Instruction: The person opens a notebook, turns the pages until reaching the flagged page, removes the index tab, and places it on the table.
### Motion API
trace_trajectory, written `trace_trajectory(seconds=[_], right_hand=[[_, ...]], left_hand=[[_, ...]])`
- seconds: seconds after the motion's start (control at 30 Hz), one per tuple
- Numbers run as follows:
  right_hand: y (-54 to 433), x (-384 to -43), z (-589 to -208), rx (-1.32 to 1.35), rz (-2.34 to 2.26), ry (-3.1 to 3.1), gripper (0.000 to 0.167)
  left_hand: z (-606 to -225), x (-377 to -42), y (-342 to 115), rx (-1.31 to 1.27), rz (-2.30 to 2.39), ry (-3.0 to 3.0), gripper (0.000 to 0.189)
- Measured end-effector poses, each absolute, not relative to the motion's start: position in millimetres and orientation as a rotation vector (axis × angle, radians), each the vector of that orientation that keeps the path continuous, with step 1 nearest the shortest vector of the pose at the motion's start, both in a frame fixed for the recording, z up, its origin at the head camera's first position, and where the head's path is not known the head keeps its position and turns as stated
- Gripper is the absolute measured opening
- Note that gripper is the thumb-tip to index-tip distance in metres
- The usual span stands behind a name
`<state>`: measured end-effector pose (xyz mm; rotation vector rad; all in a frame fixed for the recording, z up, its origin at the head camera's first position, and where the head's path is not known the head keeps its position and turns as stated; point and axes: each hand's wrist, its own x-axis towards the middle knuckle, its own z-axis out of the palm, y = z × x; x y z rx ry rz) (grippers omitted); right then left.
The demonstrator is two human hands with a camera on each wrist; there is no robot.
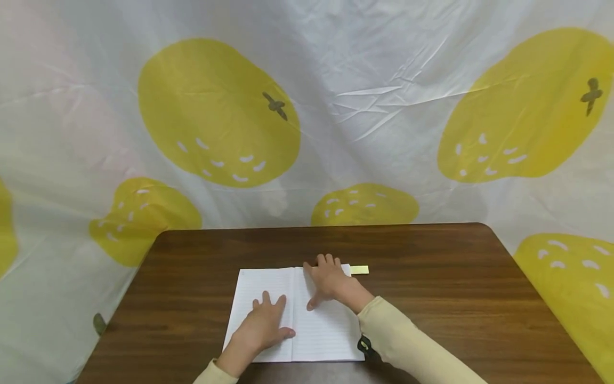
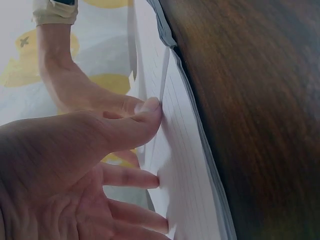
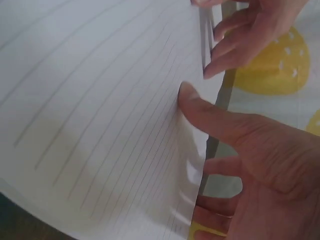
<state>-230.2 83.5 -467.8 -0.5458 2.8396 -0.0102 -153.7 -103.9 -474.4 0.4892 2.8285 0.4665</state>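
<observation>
white notebook lies under left hand and right hand, both splayed, gripping nothing

I see right hand near, thumb on lined page, fingers at its edge; left hand farther from cam, yellow-patterned cloth far.

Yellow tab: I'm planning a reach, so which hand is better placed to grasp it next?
Probably the right hand: it is at the top edge of the notebook, close to the yellow tab. The left hand is mostly over the left page, farther from the tab.
</observation>
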Motion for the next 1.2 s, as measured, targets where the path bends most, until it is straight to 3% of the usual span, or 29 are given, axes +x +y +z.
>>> trace_trajectory(seconds=[0.43,0.8,1.2], right_hand=[[83,-210,-464,-0.561,0.162,2.966,0.100],[116,-203,-467,-0.490,-0.086,2.953,0.109],[147,-195,-483,-0.499,-0.434,3.010,0.107]], left_hand=[[-477,-153,-107,0.480,0.478,2.813,0.082],[-478,-151,-109,0.486,0.505,2.820,0.083],[-479,-151,-109,0.496,0.493,2.843,0.086]])
